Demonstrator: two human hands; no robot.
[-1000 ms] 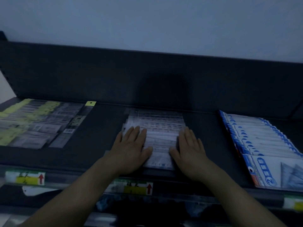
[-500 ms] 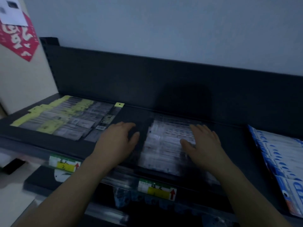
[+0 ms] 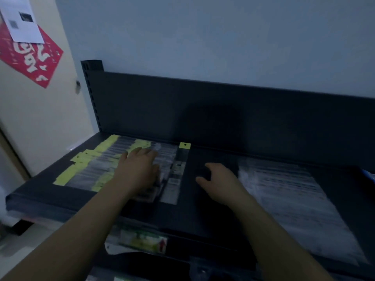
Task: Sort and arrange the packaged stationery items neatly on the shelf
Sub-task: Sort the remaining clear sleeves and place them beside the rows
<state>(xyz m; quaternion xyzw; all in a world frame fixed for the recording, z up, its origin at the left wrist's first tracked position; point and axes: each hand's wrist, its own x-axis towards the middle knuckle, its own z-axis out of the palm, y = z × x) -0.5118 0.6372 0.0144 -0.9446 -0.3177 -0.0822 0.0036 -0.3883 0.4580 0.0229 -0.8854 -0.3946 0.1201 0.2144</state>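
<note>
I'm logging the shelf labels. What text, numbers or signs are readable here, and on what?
No words can be read.
Red poster: white characters, illegible.
White sheet: print too small.
Shelf label: red up arrow, text blurred.
Packets: print blurred.

**Dim room, dark shelving**

I see a plain grey-blue wall behind the black shelf, whose back panel meets 1 slotted upright at the left. Beside it stands a cream door (or panel, I cannot tell) carrying 1 red poster, with 1 white sheet overlapping its top. Light is low.
</note>
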